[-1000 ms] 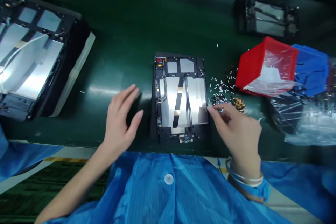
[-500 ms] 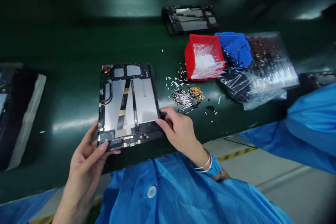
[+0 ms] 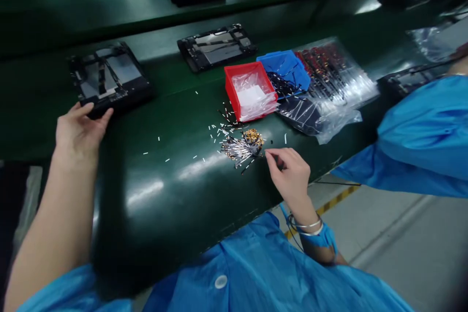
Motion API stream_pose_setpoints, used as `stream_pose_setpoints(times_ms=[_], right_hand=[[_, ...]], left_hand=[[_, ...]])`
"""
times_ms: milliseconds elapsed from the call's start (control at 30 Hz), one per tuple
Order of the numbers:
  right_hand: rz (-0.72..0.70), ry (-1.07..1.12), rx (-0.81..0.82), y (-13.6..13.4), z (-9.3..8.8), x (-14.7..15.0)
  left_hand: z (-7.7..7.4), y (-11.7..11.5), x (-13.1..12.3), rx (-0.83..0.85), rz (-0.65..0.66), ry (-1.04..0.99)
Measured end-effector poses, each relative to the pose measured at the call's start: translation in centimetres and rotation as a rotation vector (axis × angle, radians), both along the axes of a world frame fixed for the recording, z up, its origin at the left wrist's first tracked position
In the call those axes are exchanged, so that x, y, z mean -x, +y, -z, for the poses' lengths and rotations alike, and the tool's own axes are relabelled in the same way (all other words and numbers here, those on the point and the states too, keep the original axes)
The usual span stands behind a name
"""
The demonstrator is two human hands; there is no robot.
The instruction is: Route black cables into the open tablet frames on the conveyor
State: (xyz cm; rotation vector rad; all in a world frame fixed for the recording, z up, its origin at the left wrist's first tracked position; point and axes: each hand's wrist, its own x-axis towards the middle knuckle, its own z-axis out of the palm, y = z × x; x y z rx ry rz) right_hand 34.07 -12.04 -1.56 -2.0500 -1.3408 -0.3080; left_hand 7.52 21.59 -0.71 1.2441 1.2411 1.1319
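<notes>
At the far left, my left hand point(image 3: 84, 124) grips the near edge of an opened tablet point(image 3: 113, 73), its inner boards and silvery batteries facing up. The fingers curl at that edge, partly hidden. Over on the right, my right hand point(image 3: 288, 170) is closed in a pinch above the green surface, its fingertips beside a pile of small flex cables point(image 3: 239, 150) with gold ends. Whether anything is held in that pinch I cannot make out. Tiny white strips point(image 3: 223, 129) lie scattered around the pile.
Behind the pile stand a red bin point(image 3: 234, 90) of clear plastic bags and a blue bin point(image 3: 300, 75) of black strips. Bagged parts point(image 3: 336, 75) lie to their right. Another opened tablet point(image 3: 217, 46) sits farther back. A co-worker's blue sleeve point(image 3: 427, 131) is at right.
The tablet has moved from in front of me to the far left, with my left hand on it. My right hand has let go of it and moved beside the cable pile. The view has shifted.
</notes>
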Motion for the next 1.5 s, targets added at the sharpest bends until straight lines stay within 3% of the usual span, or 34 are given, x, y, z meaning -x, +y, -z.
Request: stream_pose_setpoints(times_ms=[133,233,333,467,633,800,900,1033,1100,1167,1267,1400,1500], right_hand=[[-0.042,-0.094,0.111,2.2,-0.1,-0.5],[-0.100,-0.180,0.417,5.7,-1.1,-0.7],[-0.109,-0.241,0.698,8.9,-2.3,-0.8],[-0.125,-0.321,0.791,10.9,-2.4,-0.9],[-0.187,-0.393,0.746,11.2,-1.4,-1.3],[-0.202,-0.474,0.704,10.5,-2.2,-1.0],[-0.248,-0.533,0.594,9.4,-3.3,0.1],[-0.474,-0.625,0.240,8.2,-4.6,2.1],[-0.523,-0.639,0.172,8.1,-4.9,2.8],[-0.530,-0.632,0.160,8.2,-4.9,3.2],[-0.549,-0.499,0.096,8.3,-4.8,3.3],[-0.586,-0.160,0.035,8.4,-4.7,3.1],[-0.550,-0.046,0.075,8.5,-4.8,3.0]], left_hand=[[-2.1,1.3,-1.7,0.229,-0.119,-0.081],[-4.0,0.3,-2.6,0.327,-0.254,-0.113],[-4.6,-0.7,-2.6,0.282,-0.425,-0.089],[-3.7,-1.7,-1.8,0.127,-0.472,-0.037],[-2.3,-3.9,-2.7,-0.144,-0.194,-0.099],[-2.3,-8.4,-5.3,-0.208,0.321,-0.182],[-2.3,-11.7,-6.7,-0.055,0.595,-0.101],[-1.9,-14.6,-8.0,0.380,0.912,-0.102],[-1.7,-15.3,-8.3,0.522,1.019,-0.145],[-1.7,-15.6,-8.4,0.553,1.057,-0.176],[-1.9,-15.9,-8.3,0.501,1.015,-0.185],[-2.6,-16.2,-8.2,0.305,0.935,-0.062],[-3.1,-16.2,-8.0,0.127,0.932,0.053]])
